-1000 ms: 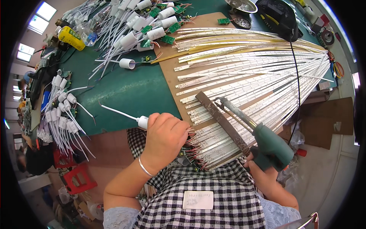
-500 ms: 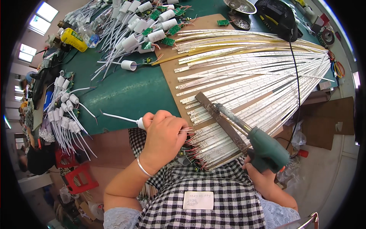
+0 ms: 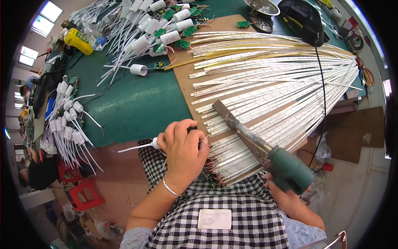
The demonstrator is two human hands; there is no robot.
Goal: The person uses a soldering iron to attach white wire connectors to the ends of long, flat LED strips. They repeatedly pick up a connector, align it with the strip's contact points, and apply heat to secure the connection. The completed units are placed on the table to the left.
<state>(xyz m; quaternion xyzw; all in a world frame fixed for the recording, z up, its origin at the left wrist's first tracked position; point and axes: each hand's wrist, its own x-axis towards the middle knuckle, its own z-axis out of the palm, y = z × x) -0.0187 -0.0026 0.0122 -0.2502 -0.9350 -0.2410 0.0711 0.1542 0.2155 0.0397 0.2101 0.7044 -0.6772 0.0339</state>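
Observation:
My left hand [image 3: 182,143] is closed around a white plastic cap with a white cable [image 3: 134,147] trailing left. Thin wires stick out between its thumb and fingertips, close to the ends of the LED strips. In my right hand [image 3: 285,196] is a green soldering gun [image 3: 291,169], gripped by its handle. Its metal barrel [image 3: 251,135] points up and left over a flat brown bar [image 3: 222,108] that lies across the strips. The white LED strips [image 3: 265,89] fan out over a brown board; the nearest ones carry red wires [image 3: 212,169] at their left ends.
White caps with cables and green circuit boards [image 3: 170,38] pile up at the far left, with another bunch [image 3: 68,124] at the left edge. A black cord [image 3: 322,91] crosses the strips. Farther back stand a metal dish [image 3: 265,7] and a black mesh item [image 3: 300,20]. A red stool [image 3: 85,194] stands below.
My left hand has shifted slightly right, its fingers lifted and turned, and the cable now hangs lower, off the table edge. The soldering gun has moved a little left and down.

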